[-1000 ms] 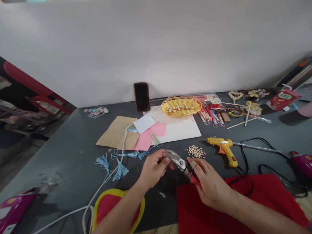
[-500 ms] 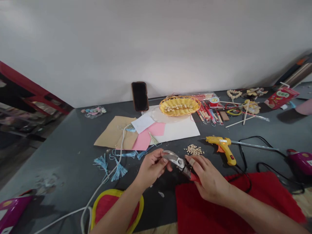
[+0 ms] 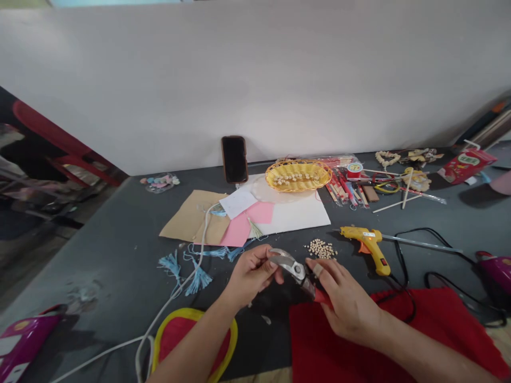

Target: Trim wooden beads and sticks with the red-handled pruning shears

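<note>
My left hand (image 3: pixel 252 279) pinches the steel blades of a pair of red-handled pruning shears (image 3: pixel 295 270), whose jaws are closed. My right hand (image 3: pixel 347 303) grips the red handles, mostly hiding them, and a bandage wraps one of its fingers. Just above the shears lies a small heap of wooden beads (image 3: pixel 321 249). Blue thread tassels (image 3: pixel 198 280) lie to the left of my left hand. Under my right forearm spreads a red cloth (image 3: pixel 435 319).
A yellow hot glue gun (image 3: pixel 369 247) lies right of the beads. Behind it are a wicker basket (image 3: pixel 298 175), a propped phone (image 3: pixel 235 159), and sheets of kraft, pink and white paper (image 3: pixel 255 218). White cord (image 3: pixel 167 303) trails forward. Sticks and craft supplies crowd the back right.
The whole view has shifted slightly with my head. Both hands keep the same hold on the shears.
</note>
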{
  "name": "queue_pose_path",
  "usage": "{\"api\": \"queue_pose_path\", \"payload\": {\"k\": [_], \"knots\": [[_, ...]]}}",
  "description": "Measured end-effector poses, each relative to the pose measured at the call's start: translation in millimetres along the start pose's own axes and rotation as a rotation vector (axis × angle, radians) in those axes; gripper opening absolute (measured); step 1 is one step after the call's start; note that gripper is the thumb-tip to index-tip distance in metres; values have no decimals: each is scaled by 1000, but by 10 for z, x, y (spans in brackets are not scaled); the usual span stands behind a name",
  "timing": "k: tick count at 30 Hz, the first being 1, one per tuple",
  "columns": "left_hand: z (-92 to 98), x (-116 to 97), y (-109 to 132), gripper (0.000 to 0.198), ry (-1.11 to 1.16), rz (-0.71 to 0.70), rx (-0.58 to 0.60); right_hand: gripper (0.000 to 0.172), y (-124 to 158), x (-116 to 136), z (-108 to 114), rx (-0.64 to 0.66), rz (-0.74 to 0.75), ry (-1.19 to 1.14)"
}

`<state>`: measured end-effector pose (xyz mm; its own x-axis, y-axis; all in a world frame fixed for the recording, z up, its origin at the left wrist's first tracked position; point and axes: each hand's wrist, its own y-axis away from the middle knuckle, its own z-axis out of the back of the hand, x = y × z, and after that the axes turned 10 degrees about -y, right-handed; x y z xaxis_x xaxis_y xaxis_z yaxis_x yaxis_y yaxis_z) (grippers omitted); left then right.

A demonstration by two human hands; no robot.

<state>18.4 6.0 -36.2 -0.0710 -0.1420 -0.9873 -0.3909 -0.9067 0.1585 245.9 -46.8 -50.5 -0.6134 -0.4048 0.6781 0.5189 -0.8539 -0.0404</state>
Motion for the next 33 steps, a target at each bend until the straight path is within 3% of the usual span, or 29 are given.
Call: {"api": "queue_pose_path", "payload": {"k": [6, 10, 14, 21, 26, 33], "knots": [[-22, -100, 31, 22, -484, -197, -197, 73, -8, -18, -18, -24, -13, 9], [-25, -72, 32, 24, -471, -196, -126, 76, 27, 4, -68, -18, -26, -15], [-24, -38, 33, 24, -487, -178, -159, 75, 39, 20, -62, -7, -15, -55], [-22, -53, 27, 27, -177, -67, -86, 72, 6, 20, 11, -31, -7, -16], [-9, -32, 10, 38, 201, 65, 82, 76, -5, -2, 42, -15, 49, 1], [-13, -39, -15, 37, 109, 58, 2, 74, -2, 6, 7, -9, 22, -30]]}}
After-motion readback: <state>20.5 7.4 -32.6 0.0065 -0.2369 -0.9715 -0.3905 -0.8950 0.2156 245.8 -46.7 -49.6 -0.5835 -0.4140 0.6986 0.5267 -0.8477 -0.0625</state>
